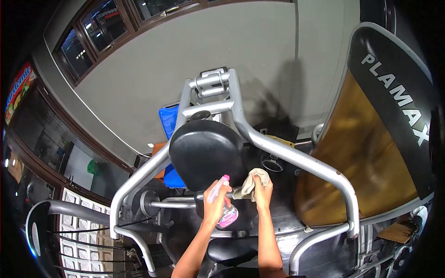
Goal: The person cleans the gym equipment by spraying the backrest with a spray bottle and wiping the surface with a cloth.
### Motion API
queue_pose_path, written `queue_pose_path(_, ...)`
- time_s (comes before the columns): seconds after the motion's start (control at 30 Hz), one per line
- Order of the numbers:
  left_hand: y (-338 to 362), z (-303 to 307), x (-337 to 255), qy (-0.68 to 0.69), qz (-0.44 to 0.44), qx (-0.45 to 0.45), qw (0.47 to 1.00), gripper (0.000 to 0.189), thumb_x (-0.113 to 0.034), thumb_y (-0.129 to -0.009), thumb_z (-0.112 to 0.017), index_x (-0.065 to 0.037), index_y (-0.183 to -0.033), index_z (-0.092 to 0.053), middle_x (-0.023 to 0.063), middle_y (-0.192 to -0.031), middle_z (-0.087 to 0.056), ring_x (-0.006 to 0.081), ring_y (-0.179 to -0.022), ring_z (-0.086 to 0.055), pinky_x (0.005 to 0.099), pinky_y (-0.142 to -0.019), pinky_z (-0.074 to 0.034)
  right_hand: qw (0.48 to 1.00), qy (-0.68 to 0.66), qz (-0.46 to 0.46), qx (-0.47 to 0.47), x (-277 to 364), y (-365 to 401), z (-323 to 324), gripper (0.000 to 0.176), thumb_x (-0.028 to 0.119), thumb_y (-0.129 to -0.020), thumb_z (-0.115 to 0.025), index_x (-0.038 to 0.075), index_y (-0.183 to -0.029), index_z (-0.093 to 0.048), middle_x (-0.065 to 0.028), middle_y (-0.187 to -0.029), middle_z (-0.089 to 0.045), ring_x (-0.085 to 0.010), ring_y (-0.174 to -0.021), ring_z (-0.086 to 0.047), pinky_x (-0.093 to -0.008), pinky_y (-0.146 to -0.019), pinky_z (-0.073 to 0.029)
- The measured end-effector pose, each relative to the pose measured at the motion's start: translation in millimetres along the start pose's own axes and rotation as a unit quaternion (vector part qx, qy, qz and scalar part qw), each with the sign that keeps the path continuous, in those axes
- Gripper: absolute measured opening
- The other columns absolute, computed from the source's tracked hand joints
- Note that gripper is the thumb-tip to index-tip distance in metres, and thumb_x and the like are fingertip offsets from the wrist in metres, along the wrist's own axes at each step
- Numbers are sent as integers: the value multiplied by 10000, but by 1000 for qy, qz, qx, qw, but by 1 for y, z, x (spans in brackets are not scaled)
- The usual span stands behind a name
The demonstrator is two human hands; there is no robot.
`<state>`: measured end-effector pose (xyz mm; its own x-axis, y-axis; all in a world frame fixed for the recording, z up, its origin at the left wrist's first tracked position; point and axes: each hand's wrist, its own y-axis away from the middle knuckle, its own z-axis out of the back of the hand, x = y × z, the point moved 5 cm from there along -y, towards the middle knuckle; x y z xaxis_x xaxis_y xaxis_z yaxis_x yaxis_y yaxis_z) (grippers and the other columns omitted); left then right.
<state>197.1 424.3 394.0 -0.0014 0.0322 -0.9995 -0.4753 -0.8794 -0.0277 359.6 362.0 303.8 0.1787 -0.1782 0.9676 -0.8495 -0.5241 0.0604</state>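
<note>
My left hand (214,204) is wrapped round the neck of a clear spray bottle (228,216) with a pink nozzle and a pink label. Beside it, my right hand (263,192) grips a bunched cream cloth (254,181). Both hands are in front of the black padded backrest (206,150) of a gym machine, near its lower edge. A darker seat pad (232,249) lies below, between my forearms. Neither the cloth nor the bottle visibly presses on the backrest.
Grey tubular arms of the machine frame (296,160) curve round both sides. To the right stands a large panel (371,139) lettered PLAMAX. Behind the backrest is a blue chair (169,121). A grey wall (185,55) with windows closes off the back.
</note>
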Motion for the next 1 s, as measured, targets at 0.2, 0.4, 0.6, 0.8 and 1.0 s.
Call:
queue_pose_path(0.2,-5,-6,9,23,9,-24,999,308,-265,-944,-552,28,-879,-624,66,-748,-591,136,-426,-530,277,-421,-414,998,-63,-3,-21,-12,22,24,167,147,-899,-646,16,-1001,-631,-49,-931,-658,-122,-853,-610,-272,-792,-478)
queue_pose_path(0.4,5,-1,10,32,20,-33,999,338,-280,-955,-563,27,-825,-615,71,-702,-570,141,-397,-507,286,-414,-412,998,-57,38,13,9,30,21,312,44,-830,-667,24,-1124,-563,-73,-976,-667,-147,-911,-639,-275,-820,-503)
queue_pose_path(0.6,21,11,10,5,-5,-34,999,308,-260,-948,-534,32,-878,-603,76,-775,-591,150,-427,-534,290,-438,-435,982,72,171,32,57,9,-27,264,72,-802,-763,4,-1014,-622,-103,-915,-692,-153,-867,-661,-305,-784,-510)
queue_pose_path(0.8,36,28,11,20,13,-40,999,319,-267,-968,-515,33,-909,-606,76,-792,-602,147,-436,-539,291,-464,-457,959,115,260,-17,61,8,-43,330,36,-685,-811,2,-956,-625,-134,-883,-681,-278,-821,-687,-345,-753,-519)
queue_pose_path(1.0,39,39,14,32,22,-58,998,359,-311,-990,-528,22,-881,-605,75,-749,-606,142,-429,-531,287,-466,-453,980,102,169,-15,22,17,-28,322,40,-681,-813,10,-946,-633,-126,-896,-701,-261,-851,-701,-347,-773,-530)
